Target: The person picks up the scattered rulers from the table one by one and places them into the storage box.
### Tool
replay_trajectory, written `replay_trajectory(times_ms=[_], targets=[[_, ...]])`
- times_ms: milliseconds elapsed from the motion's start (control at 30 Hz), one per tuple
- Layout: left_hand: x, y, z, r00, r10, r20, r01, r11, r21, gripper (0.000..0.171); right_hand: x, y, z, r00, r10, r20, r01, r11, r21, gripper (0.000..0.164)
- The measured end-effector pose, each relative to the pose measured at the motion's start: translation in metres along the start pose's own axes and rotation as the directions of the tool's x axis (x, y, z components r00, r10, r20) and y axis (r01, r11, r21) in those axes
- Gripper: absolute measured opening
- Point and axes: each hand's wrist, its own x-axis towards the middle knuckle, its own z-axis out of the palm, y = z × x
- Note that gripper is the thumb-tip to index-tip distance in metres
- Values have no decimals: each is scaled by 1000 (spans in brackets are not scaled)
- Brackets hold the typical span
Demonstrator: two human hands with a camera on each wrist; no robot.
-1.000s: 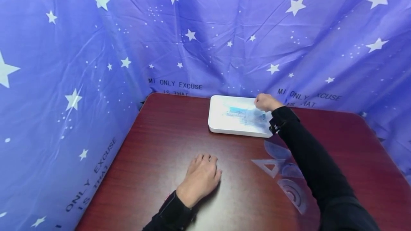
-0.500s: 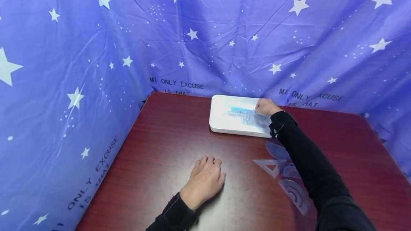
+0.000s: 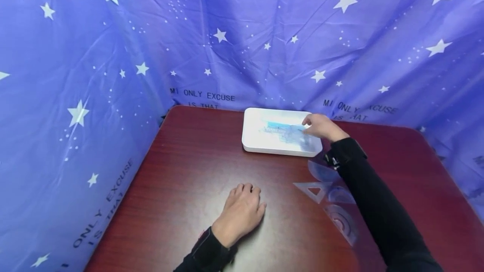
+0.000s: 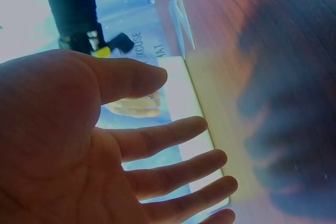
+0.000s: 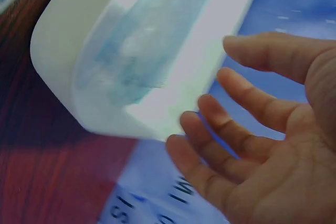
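Note:
A white, round-cornered, shallow box (image 3: 253, 137) sits at the far side of the table, with blurred pale-blue, see-through shapes (image 3: 281, 131) in its middle. My right hand (image 3: 323, 127) is over the box's right end. In the right wrist view the right hand's fingers (image 5: 236, 135) are loosely bent, thumb apart, with nothing between them. My left hand (image 3: 240, 213) is palm down, low over or on the table nearer me; its fingers (image 4: 168, 140) are spread and hold nothing in the left wrist view. Clear plastic drawing tools, including a set square (image 3: 314, 190) and a protractor (image 3: 340, 221), lie right of it.
The dark red wooden table (image 3: 181, 171) has rounded far corners. A purple-blue curtain (image 3: 242, 53) with white stars hangs close behind and to the left. Another clear blue half-round piece (image 3: 321, 171) lies just in front of the box, partly under the right sleeve.
My right hand has loosened from a closed fist over the box, thumb and fingers now apart, and has shifted slightly right. The left hand moved a little right, then stayed still.

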Motion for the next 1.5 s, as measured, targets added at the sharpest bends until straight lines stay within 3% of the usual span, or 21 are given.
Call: replay_trajectory(times_ms=[167, 300, 467, 667, 967, 1133, 1367, 1500], targets=[[1, 0, -1, 1000, 0, -2, 0, 1000, -9, 41, -42, -9, -7, 998, -50, -43, 50, 999, -15, 48], [1, -2, 0, 1000, 4, -12, -4, 1000, -23, 41, -76, -12, 1, 995, -80, -60, 79, 997, -14, 49], [3, -3, 1, 1000, -5, -5, 5, 999, -42, 44, -111, -17, 29, 997, -67, -41, 67, 998, -11, 50], [3, -1, 1, 1000, -8, 19, 9, 998, -55, 45, -137, -20, 70, 995, -97, -19, 93, 986, -142, 48], [4, 1, 2, 1000, 7, 4, -6, 999, -49, 44, -146, -15, 98, 990, -136, -38, 124, 965, -230, 48], [4, 1, 2, 1000, 3, 7, -2, 999, -49, 45, -143, -10, 100, 984, -161, -82, 138, 963, -232, 38], [5, 1, 3, 1000, 12, -1, -12, 999, -44, 42, -136, -9, 99, 988, -144, -55, 128, 964, -231, 40], [5, 0, 3, 1000, 13, -5, -13, 999, -48, 42, -134, -11, 102, 981, -170, -89, 145, 961, -236, 41]])
